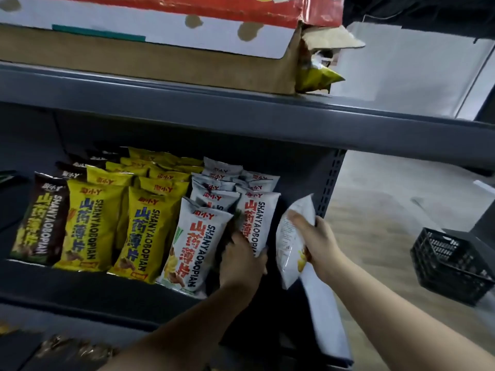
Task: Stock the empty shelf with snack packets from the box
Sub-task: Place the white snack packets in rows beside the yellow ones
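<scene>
Rows of snack packets stand on the grey shelf (80, 287): dark brown (40, 223) at the left, yellow (88, 223) in the middle, white (192, 245) at the right. My left hand (241, 261) is pushed between the two front white packets, its fingers against the right one (257, 223). My right hand (316, 236) grips a white snack packet (289, 242), held upright just right of that row, near the shelf's perforated upright. The cardboard box (150, 60) sits on the shelf above, a yellow packet (316, 79) poking from its torn right end.
The shelf upright (329, 183) bounds the right side. A black plastic crate (452, 261) stands on the wooden floor to the right. A white panel (326, 317) leans under my right forearm. More packets show dimly on the lower shelf at bottom left.
</scene>
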